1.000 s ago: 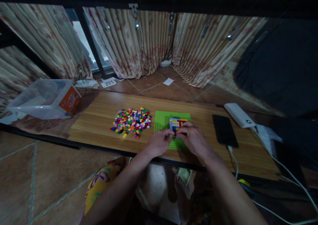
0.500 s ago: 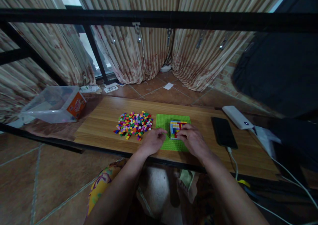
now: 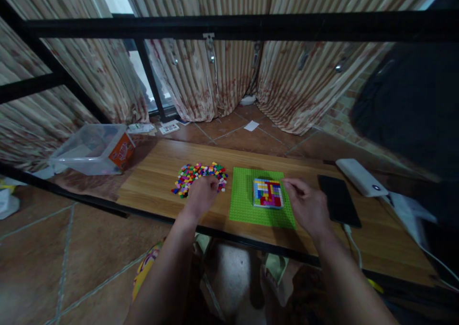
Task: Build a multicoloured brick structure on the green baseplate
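Observation:
A pile of small multicoloured toy bricks (image 3: 186, 176) lies on the wooden table. My left hand (image 3: 201, 195) is over the near side of this pile, fingers curled and closed; whatever they may pinch is hidden. On the green baseplate (image 3: 242, 210) sits a low square block of bricks (image 3: 268, 193) in rows of blue, yellow, red, white and other colours. Just right of that block, above the plate's right edge, is my right hand (image 3: 308, 208). Its thumb and fingertips are pressed together, apart from the block, and anything between them is too small to see.
Right of the plate lie a black phone (image 3: 339, 200) with a cable and a white power bank (image 3: 362, 178). A clear plastic bin (image 3: 89, 155) with an orange label stands beyond the table's left end. A black rail (image 3: 229, 26) crosses in front of the curtains.
My left hand has moved left from the baseplate to the brick pile. My right hand has drawn off the brick block to the right, uncovering it. The view has shifted slightly.

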### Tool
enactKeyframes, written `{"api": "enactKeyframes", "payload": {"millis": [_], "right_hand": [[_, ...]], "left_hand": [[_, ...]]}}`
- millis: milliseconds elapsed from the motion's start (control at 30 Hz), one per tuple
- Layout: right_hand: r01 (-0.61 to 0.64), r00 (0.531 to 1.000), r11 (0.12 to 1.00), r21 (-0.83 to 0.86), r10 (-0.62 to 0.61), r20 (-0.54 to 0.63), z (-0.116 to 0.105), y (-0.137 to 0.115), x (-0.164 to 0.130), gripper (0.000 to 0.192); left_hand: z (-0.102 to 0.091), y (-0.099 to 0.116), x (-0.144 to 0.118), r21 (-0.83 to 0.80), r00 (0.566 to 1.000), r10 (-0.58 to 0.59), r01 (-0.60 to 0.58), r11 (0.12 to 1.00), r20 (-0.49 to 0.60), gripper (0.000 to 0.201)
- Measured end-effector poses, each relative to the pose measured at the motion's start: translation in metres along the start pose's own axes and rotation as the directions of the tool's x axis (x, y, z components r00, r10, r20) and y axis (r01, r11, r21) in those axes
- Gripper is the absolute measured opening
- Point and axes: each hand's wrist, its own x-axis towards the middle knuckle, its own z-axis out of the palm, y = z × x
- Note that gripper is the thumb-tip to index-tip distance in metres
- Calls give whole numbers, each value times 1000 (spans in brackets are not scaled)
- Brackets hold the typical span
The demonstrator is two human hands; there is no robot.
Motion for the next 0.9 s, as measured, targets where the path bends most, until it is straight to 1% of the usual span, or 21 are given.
{"api": "enactKeyframes", "payload": {"millis": [100, 167, 267, 333, 467, 600, 700, 800, 833, 900], "right_hand": [[44, 999, 999, 22, -44, -11, 7, -6, -4, 29], [83, 996, 996, 42, -83, 8, 14, -12, -7, 27], [168, 983, 983, 71, -172, 70, 25, -20, -11, 24], [205, 971, 975, 85, -214, 106, 30, -23, -12, 23], [211, 964, 972, 103, -224, 142, 36, -24, -13, 22], [195, 968, 975, 109, -209, 139, 38, -20, -13, 23], [185, 968, 976, 111, -200, 152, 39, -20, -12, 23], [170, 968, 978, 117, -188, 168, 39, -24, -12, 23], [162, 968, 979, 123, -182, 171, 40, -26, -12, 23], [142, 970, 979, 146, -167, 175, 41, -31, -11, 21]], "left_hand": [[-7, -10, 1, 30, 999, -50, 50, 998, -3, 24], [-7, -11, 1, 51, 998, -68, 68, 996, -4, 25], [0, -8, 1, 117, 999, -53, 52, 992, 5, 24], [5, -4, 1, 170, 999, -52, 53, 984, -12, 23], [15, -1, 4, 269, 993, -87, 106, 957, -80, 24], [20, -2, 6, 319, 993, -88, 110, 941, -83, 24], [20, -4, 7, 289, 995, -73, 91, 953, -73, 20], [18, -3, 6, 174, 996, -30, 45, 984, -85, 16], [18, -2, 5, 117, 997, 6, 3, 993, -80, 15], [19, 3, 3, -27, 991, 130, -131, 991, -38, 14]]}}
